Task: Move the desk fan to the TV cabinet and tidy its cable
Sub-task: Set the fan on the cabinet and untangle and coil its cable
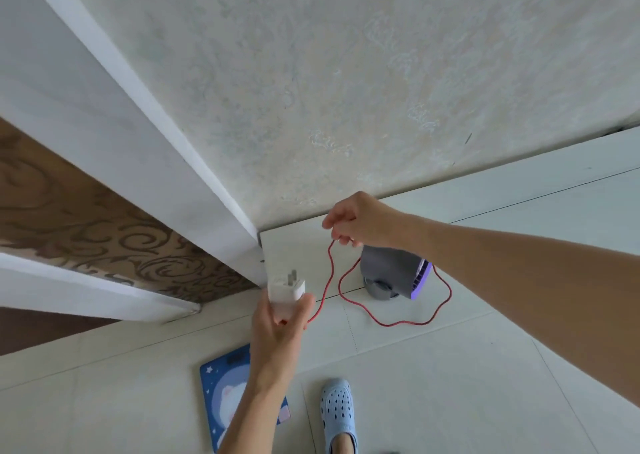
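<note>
Head view: left hand (277, 329) grips a white boxy plug adapter (286, 296), prongs up. Right hand (356, 219) pinches the thin red braided cable (394, 322), which loops on the pale cabinet top (519, 194) round the grey-and-purple desk fan (394, 273) standing below that hand.

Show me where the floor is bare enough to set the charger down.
Bare tile lies right of the fan, beyond the red cable loop, and between cable and shoe. It is crowded around the fan, where the cable loops, and by the blue scale.
</note>
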